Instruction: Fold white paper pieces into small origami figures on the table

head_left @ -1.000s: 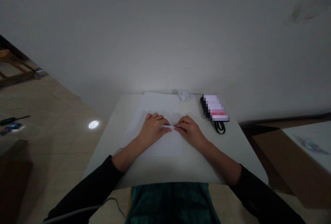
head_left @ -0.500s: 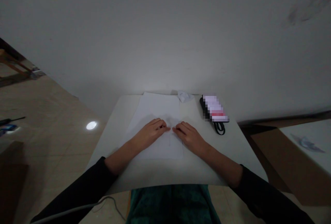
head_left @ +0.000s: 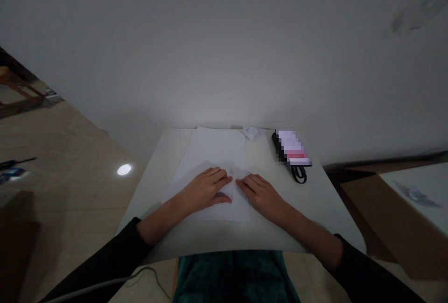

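White paper (head_left: 220,144) lies flat on the small white table, with a thin straight edge or crease showing between my hands. My left hand (head_left: 206,188) rests on it, palm down, the thumb stretched apart from the index finger. Just across from those fingertips is my right hand (head_left: 262,195), its fingers close together and their tips at the paper near its right side. Dim light makes the layers of paper under the fingers hard to tell apart.
A crumpled or folded piece of white paper (head_left: 253,132) sits by the wall. Right of it lies a phone (head_left: 293,146) with a blurred screen, on a black item with a looped strap (head_left: 299,173). Cardboard (head_left: 388,219) stands beyond the table's right side. A grey cable (head_left: 105,284) crosses my left sleeve.
My left thumb has spread downward, away from the index finger. My right hand has shifted slightly down and right. The whole view has moved a little.
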### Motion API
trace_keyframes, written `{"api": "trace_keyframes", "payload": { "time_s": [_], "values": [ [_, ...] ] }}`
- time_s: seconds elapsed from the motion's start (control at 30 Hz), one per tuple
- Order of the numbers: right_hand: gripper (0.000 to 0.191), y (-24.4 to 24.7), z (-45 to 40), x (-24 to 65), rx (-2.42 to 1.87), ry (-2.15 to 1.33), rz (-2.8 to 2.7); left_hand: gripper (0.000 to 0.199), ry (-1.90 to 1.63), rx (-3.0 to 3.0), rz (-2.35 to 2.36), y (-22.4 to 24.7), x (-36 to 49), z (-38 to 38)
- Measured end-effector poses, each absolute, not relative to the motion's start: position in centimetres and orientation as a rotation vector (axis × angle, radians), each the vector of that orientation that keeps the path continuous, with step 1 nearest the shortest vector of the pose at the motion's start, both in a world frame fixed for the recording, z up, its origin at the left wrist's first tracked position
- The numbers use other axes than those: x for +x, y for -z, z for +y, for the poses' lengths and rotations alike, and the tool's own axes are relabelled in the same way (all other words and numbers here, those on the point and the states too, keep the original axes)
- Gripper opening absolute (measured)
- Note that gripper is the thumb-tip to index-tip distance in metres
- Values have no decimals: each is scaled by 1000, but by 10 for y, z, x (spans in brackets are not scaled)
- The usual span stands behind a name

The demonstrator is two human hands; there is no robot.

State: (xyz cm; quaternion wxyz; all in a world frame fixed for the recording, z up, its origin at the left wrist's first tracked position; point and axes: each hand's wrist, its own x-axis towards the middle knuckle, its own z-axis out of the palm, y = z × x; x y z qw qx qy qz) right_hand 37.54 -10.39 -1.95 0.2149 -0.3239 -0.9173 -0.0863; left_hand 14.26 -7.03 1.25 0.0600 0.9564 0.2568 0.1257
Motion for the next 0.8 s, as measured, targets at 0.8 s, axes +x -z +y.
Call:
{"api": "trace_keyframes", "payload": {
  "time_s": [0.8],
  "values": [
    [37,22,-118,358,-1342,157,-2384,76,-418,2839,1404,2,161,-129]
  ]
}}
